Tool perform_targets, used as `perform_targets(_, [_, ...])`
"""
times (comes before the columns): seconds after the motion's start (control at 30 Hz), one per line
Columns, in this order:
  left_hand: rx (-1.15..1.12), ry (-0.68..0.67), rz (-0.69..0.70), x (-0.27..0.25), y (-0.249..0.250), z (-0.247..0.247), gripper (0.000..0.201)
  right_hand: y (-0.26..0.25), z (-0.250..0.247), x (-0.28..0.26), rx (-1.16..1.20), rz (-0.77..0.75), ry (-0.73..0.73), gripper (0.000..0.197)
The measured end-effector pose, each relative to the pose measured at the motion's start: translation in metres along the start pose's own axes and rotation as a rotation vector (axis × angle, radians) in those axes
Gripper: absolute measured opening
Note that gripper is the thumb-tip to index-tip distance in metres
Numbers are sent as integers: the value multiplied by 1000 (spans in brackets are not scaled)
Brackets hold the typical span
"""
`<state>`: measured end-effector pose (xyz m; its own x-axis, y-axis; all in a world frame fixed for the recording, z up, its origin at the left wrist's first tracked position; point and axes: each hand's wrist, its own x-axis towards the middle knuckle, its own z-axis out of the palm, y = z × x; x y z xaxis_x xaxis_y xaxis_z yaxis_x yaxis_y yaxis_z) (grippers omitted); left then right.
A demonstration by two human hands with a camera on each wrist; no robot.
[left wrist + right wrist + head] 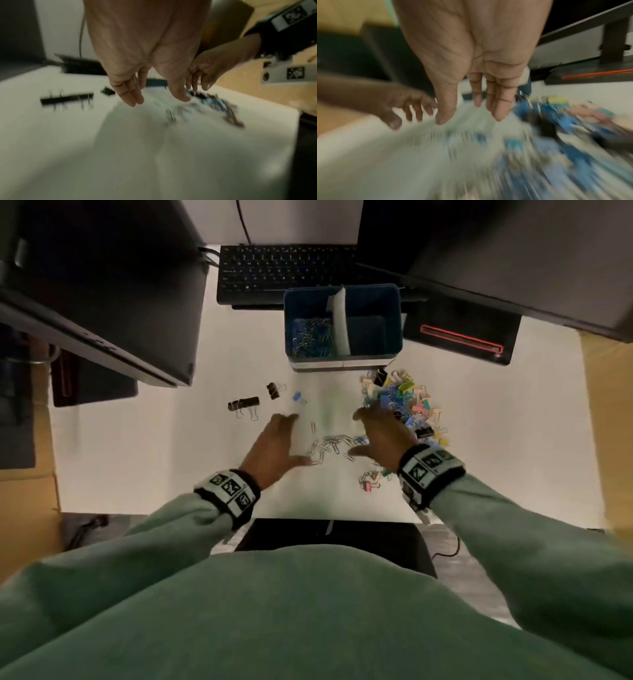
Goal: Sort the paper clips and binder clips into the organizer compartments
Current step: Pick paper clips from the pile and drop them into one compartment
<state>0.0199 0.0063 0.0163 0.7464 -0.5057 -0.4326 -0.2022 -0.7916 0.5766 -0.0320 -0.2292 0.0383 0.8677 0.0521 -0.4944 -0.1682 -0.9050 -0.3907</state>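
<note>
Both hands, left hand [274, 440] and right hand [383, 436], hover empty, fingers spread, over paper clips [329, 445]; careless scooping could drag in binder clips [404, 398].

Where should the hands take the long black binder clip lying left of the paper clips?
Probably pinch the long black binder clip across its narrow body, coming from above with the left hand: it lies flat, apart from other clips, its wire handles splayed toward the person.
</note>
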Motion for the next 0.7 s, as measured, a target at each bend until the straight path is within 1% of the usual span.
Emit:
perform_targets(0.03, [52,-45,-24,-5,-5,15,103,5,15,-6,-86,20,-53,69])
perform_targets(0.07, [79,-54,-35,-5,-7,27,105,7,26,-9,-130,31,-77,68])
perform_targets(0.13, [60,-11,-30,2,2,42,98,4,39,-6,-117,28,-47,57])
perform_targets(0.2, [60,22,28,12,13,50,81,-1,46,0,-83,10,-9,38])
perform_targets(0.27, [89,37,76,22,22,55,57,-5,51,6,-85,6,16,21])
perform_targets(0.3, [94,41,90,25,24,57,46,-7,52,8,-94,8,27,17])
perform_targets(0.37, [100,49,116,30,27,58,25,-10,53,12,-88,15,33,16])
perform_targets(0.43, [117,40,129,32,28,59,12,-12,52,16,-54,36,24,17])
perform_targets(0.6, [80,-30,129,40,26,53,10,-7,49,20,14,98,13,18])
perform_targets(0.7, [-29,-8,142,42,19,47,6,9,44,19,177,99,27,10])
